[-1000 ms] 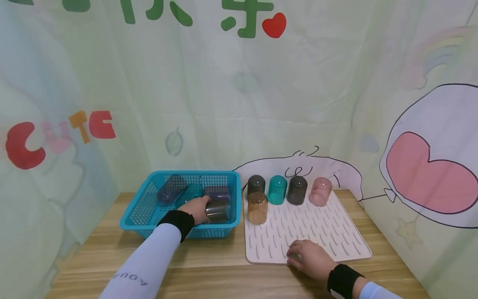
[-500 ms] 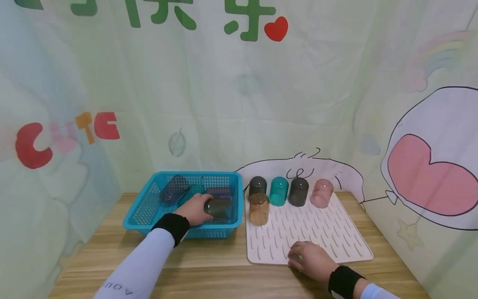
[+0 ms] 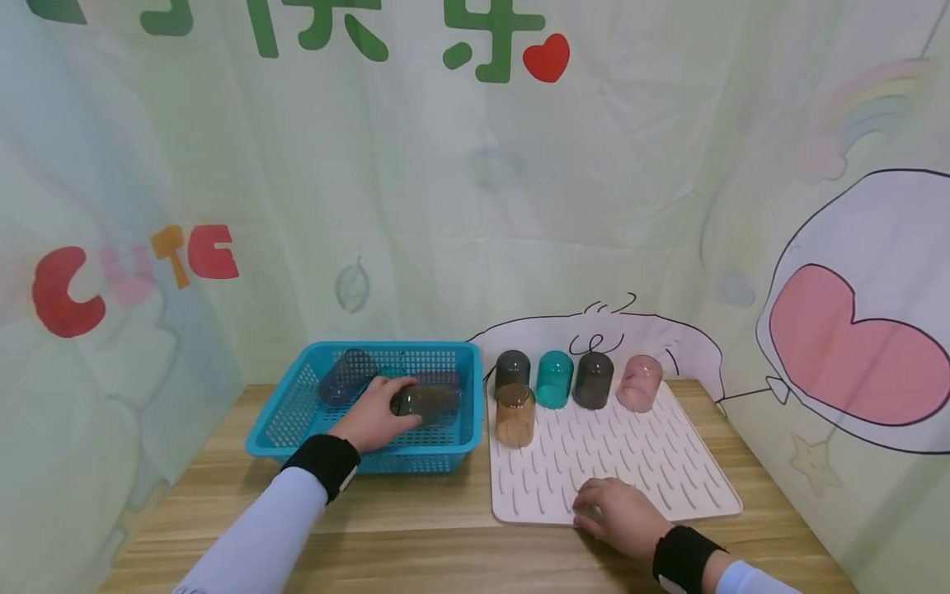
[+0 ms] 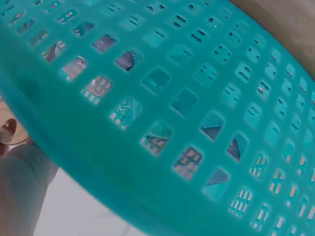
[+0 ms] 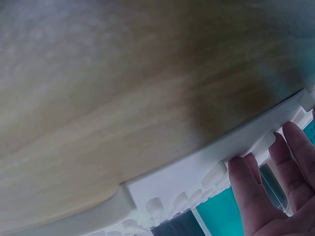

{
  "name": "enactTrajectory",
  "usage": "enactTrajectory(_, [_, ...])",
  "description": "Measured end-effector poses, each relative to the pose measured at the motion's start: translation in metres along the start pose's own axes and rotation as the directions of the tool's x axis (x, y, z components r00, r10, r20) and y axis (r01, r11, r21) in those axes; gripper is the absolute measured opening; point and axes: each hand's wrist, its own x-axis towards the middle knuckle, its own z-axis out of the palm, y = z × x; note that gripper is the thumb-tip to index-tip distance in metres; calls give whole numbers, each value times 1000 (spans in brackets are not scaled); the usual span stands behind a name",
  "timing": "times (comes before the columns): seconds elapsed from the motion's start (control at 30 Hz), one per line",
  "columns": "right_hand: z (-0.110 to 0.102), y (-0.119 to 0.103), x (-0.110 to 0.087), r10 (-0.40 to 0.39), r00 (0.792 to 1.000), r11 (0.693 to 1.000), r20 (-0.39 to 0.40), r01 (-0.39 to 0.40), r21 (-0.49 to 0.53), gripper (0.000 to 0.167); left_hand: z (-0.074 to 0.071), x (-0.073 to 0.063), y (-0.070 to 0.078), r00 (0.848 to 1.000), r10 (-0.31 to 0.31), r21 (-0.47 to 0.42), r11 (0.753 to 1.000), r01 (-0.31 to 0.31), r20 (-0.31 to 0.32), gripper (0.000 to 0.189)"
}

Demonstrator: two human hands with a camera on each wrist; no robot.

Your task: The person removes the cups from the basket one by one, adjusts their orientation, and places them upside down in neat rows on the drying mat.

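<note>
Hanging cloth behind mat and table

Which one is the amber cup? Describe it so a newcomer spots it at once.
On the table, find the pale mat right of the blue basket. Four cups stand in a row along its back; the amber cup stands just in front of that row's left end. Its neighbours are dark, teal and pink; only this one is amber.

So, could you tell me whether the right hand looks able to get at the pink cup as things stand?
Probably yes: the right hand holds no cup, and only bare white mat lies between it and the pink cup.
</note>
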Motion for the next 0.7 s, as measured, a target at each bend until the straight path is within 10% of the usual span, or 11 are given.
enactTrajectory(0.7, [-2,-3,0,8,1000,1000,0,-8,2,15,11,-9,16,989,86,-271,955,-117,-122,65])
